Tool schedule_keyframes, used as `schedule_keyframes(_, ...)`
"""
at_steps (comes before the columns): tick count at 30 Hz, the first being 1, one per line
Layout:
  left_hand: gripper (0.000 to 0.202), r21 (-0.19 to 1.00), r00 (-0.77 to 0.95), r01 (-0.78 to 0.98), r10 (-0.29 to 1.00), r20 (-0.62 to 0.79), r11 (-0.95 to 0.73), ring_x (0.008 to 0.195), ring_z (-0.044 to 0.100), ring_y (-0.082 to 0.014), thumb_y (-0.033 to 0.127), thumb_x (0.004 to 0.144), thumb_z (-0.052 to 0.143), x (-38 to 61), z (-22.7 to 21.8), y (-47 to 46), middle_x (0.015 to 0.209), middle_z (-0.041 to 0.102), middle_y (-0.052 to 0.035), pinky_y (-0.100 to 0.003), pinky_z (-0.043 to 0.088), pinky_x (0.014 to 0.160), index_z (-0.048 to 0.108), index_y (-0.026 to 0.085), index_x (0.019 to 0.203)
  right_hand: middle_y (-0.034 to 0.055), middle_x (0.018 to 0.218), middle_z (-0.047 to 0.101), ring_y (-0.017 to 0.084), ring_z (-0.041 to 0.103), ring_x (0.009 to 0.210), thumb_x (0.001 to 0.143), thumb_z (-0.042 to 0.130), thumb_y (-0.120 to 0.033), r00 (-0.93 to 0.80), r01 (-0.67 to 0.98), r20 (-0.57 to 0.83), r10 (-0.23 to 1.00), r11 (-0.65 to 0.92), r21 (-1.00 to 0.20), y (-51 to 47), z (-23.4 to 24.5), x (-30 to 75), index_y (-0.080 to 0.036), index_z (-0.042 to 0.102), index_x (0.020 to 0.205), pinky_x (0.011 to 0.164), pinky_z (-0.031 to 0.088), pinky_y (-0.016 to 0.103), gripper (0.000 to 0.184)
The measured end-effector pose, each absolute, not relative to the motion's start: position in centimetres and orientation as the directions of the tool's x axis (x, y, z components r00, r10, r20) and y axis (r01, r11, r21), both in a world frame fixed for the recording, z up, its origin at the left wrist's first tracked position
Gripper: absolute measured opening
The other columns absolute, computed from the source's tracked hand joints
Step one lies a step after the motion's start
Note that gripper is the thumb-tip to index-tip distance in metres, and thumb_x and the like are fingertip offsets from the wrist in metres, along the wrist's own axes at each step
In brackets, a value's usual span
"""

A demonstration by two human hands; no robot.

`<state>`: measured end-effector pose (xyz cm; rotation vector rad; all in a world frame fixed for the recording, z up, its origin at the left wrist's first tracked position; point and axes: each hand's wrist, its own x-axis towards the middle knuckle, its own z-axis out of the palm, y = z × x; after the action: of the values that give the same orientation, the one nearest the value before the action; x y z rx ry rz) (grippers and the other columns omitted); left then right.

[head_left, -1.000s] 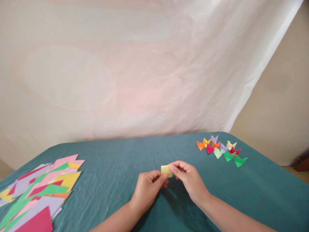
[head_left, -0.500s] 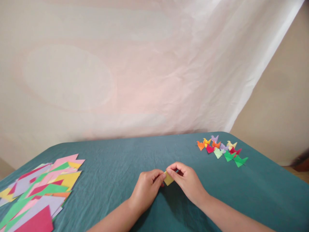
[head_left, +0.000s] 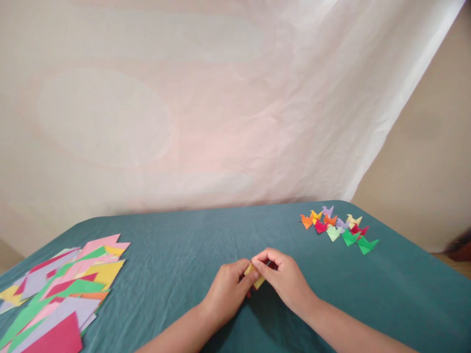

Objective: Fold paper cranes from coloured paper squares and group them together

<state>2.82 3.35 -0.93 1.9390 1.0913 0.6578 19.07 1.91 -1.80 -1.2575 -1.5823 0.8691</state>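
Note:
A small folded piece of yellow paper [head_left: 260, 282] is held between both hands, just above the dark green cloth. My left hand [head_left: 228, 289] pinches it from the left, the thumb lying across its face and hiding part of it. From the right, my right hand [head_left: 285, 277] grips its upper edge between thumb and forefinger. The fingers behind the paper are mostly hidden, and the details of its folds cannot be made out.
Loose coloured paper sheets [head_left: 66, 299] lie in an overlapping pile at the left. Several small folded paper birds [head_left: 333, 231] stand grouped at the back right. A dark green cloth [head_left: 176, 255] covers the table, and a pale sheet [head_left: 221, 108] hangs behind it.
My left hand has shifted slightly right, and its thumb now covers more of the yellow paper. The paper has turned a little; my right hand stays almost in place.

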Motion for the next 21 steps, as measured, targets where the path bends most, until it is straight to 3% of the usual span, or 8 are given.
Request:
schedule_keyframes(3, 0.042, 0.9, 0.494, 0.396, 0.869, -0.038, -0.185, 0.045, 0.055, -0.0098, 0.045, 0.092, 0.036, 3.1, -1.5, 3.2, 0.06, 0.065, -0.0004, -0.019, 0.038, 0.048, 0.056, 0.016, 0.069, -0.0008, 0.072, 0.065, 0.013, 0.059, 0.068, 0.086, 0.056, -0.029, -0.06, 0.349, 0.237, 0.97, 0.243, -0.905, 1.9, -1.7, 19.0, -0.018, 0.067, 0.076, 0.061, 0.042, 0.021, 0.018)
schedule_keyframes(8, 0.041, 0.956, 0.476, 0.282, 0.877, -0.069, -0.078, 0.041, 0.055, -0.0094, 0.049, 0.09, 0.038, 3.1, -2.1, 3.4, 0.065, 0.068, -0.0034, -0.018, 0.034, 0.042, 0.054, 0.016, 0.073, 0.0002, 0.072, 0.066, 0.015, 0.06, 0.068, 0.086, 0.055, -0.033, -0.087, 0.326, 0.199, 0.976, 0.217, -0.92, 2.1, -1.6, 19.2, -0.017, 0.067, 0.077, 0.062, 0.043, 0.022, 0.021)
schedule_keyframes(14, 0.041, 0.963, 0.524, 0.265, 0.845, -0.104, -0.045, 0.039, 0.053, -0.009, 0.049, 0.091, 0.038, 3.0, -2.6, 3.5, 0.064, 0.068, -0.0046, -0.018, 0.033, 0.04, 0.055, 0.015, 0.074, 0.0004, 0.069, 0.066, 0.014, 0.059, 0.065, 0.086, 0.056, -0.034, -0.074, 0.38, 0.194, 0.978, 0.207, -0.901, 2.2, -1.8, 19.4, -0.017, 0.067, 0.075, 0.059, 0.042, 0.022, 0.022)
schedule_keyframes(21, 0.039, 0.972, 0.454, 0.236, 0.885, -0.099, -0.012, 0.037, 0.053, -0.0105, 0.048, 0.091, 0.034, 3.0, -2.7, 3.6, 0.064, 0.067, -0.0044, -0.02, 0.035, 0.039, 0.053, 0.016, 0.078, 0.0004, 0.07, 0.068, 0.015, 0.059, 0.066, 0.085, 0.058, -0.038, -0.082, 0.348, 0.145, 0.986, 0.164, -0.923, 2.5, -2.1, 19.3, -0.017, 0.069, 0.077, 0.059, 0.042, 0.022, 0.025)
